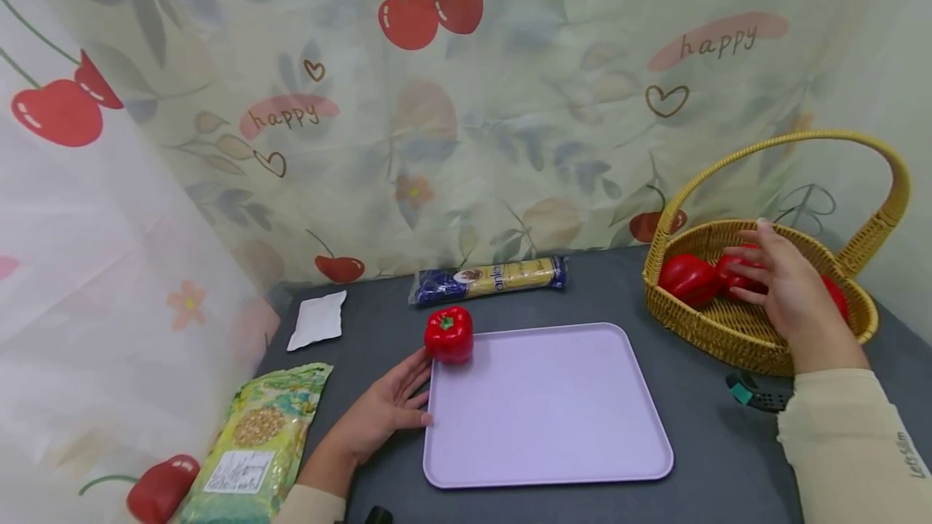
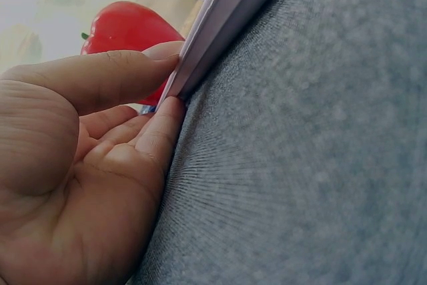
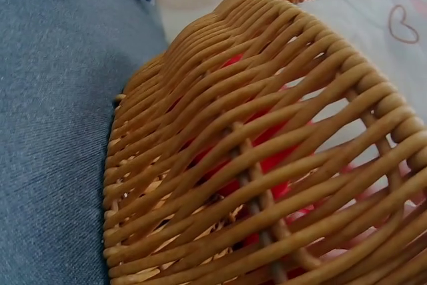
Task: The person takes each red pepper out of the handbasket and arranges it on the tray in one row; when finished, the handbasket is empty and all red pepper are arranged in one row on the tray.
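Note:
My left hand [image 1: 382, 407] touches the left rim of a lilac tray [image 1: 549, 411], its fingers fairly straight; thumb and fingertips meet the rim in the left wrist view. A red bell pepper [image 1: 448, 335] with a green stem sits upright on the tray's far left corner, just beyond those fingers. Over the wicker basket [image 1: 717, 342], my right hand [image 1: 786, 285] reaches in with spread fingers. Red peppers lie inside: one at the left [image 1: 688, 280], another partly behind the fingers [image 1: 739, 269], and a red piece [image 1: 836, 297] beyond the wrist. Basket weave hides most of that hand in the right wrist view.
A blue and yellow pasta packet [image 1: 491, 280] lies by the back curtain. At the left are a white packet [image 1: 318, 320] and a green-yellow bag of grain [image 1: 255, 435]. The basket's tall handle [image 1: 794, 136] arches over its opening. A dark strap [image 1: 760, 395] is near the right wrist.

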Demonstrator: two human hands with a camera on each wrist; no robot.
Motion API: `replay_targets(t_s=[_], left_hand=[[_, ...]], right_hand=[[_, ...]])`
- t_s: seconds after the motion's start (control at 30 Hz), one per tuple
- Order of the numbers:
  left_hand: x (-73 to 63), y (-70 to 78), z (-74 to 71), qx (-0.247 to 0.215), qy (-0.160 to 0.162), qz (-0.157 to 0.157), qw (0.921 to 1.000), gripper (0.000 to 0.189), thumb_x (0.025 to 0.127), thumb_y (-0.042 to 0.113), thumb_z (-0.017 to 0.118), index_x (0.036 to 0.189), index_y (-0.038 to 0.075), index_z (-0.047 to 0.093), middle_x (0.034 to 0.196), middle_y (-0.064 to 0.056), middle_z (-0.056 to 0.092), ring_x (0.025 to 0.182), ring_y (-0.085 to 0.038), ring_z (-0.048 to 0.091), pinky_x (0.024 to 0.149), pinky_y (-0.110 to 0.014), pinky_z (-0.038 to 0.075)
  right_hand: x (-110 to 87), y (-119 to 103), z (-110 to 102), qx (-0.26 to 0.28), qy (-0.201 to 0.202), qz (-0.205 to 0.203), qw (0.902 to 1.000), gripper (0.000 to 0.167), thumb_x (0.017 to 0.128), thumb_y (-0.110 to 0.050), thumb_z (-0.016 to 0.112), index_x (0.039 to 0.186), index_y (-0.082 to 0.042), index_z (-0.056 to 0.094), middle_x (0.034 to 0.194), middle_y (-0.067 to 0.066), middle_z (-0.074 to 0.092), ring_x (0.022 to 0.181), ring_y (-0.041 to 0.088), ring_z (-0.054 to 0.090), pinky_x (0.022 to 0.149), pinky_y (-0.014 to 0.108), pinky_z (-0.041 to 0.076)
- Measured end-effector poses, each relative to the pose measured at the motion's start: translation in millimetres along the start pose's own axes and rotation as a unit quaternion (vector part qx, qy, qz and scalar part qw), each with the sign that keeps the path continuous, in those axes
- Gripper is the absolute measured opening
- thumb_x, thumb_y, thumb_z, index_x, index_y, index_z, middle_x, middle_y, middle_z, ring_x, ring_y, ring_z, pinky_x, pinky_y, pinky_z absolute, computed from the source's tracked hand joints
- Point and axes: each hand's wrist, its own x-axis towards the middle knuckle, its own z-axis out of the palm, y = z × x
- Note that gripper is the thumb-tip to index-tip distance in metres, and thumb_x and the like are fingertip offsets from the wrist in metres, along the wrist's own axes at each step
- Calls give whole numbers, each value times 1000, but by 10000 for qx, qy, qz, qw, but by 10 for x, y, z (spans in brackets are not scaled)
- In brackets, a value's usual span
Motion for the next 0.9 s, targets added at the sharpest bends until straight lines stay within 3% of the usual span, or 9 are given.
replay_targets(t_s=[0.1, 0.17, 0.27, 0.4, 0.53, 0.63, 0.67, 0.77, 0.9], left_hand=[[1, 2, 3, 16, -13, 24, 10000, 108, 89, -17, 79, 174, 2, 15, 180, -15, 13, 164, -34, 15, 119, -38, 41], [1, -3, 2, 20, -18, 26, 10000, 107, 89, -17, 78, 173, 1, 15, 180, -16, 13, 164, -36, 15, 119, -39, 41], [0, -7, 2, 7, -17, 12, 10000, 107, 89, -17, 78, 173, 1, 14, 180, -16, 13, 164, -36, 15, 119, -39, 41], [6, -13, -7, -16, -14, 7, 10000, 108, 89, -17, 79, 173, 1, 14, 180, -15, 13, 164, -34, 16, 119, -38, 42], [4, -7, -5, -16, -18, 9, 10000, 109, 89, -17, 79, 173, 2, 14, 180, -15, 13, 164, -34, 16, 119, -38, 42], [-1, 7, 3, -22, -32, 22, 10000, 108, 89, -17, 79, 173, 1, 14, 180, -16, 13, 164, -35, 15, 119, -39, 41], [-4, 11, 6, -28, -38, 20, 10000, 107, 89, -17, 78, 173, 1, 15, 180, -15, 13, 164, -35, 15, 119, -39, 40], [-8, 18, 9, -21, -64, 35, 10000, 107, 89, -18, 78, 173, 1, 14, 180, -16, 12, 164, -36, 14, 120, -40, 39], [-9, 16, 8, 1, -70, 45, 10000, 107, 90, -17, 78, 173, 1, 14, 180, -16, 12, 164, -35, 14, 120, -40, 39]], right_hand=[[21, 10, -7, -460, -93, 252, 9986, 45, 114, -57, 46, 146, -26, 46, 125, -10, 57, 113, 12, 55, 79, 24, 60], [26, 20, -7, -729, -143, 359, 9966, 53, 113, -58, 45, 153, -22, 41, 129, -7, 54, 122, 20, 52, 79, 25, 60], [37, 36, 11, -1192, -263, 442, 9915, 64, 114, -59, 40, 161, -16, 32, 147, 10, 46, 140, 39, 40, 81, 27, 61], [64, 19, 66, -1817, -602, 605, 9797, 84, 115, -61, 31, 172, -3, 14, 171, 32, 19, 156, 56, 14, 82, 28, 59], [74, 18, 139, -2614, -953, 610, 9586, 88, 116, -56, 30, 170, 7, -1, 171, 42, 5, 153, 66, 13, 100, 55, 58], [75, 37, 181, -3233, -1081, 622, 9380, 90, 116, -54, 36, 168, 10, -1, 169, 44, 7, 148, 68, 20, 109, 76, 43], [76, 41, 191, -3356, -1105, 653, 9332, 92, 115, -55, 38, 168, 11, 0, 168, 45, 8, 147, 68, 21, 110, 78, 40], [63, 56, 203, -3659, -1164, 649, 9211, 93, 114, -53, 46, 168, 12, 6, 166, 45, 15, 145, 66, 27, 107, 73, 47], [41, 78, 205, -3743, -1161, 519, 9186, 88, 113, -45, 59, 168, 9, 16, 163, 41, 24, 142, 63, 30, 101, 68, 55]])
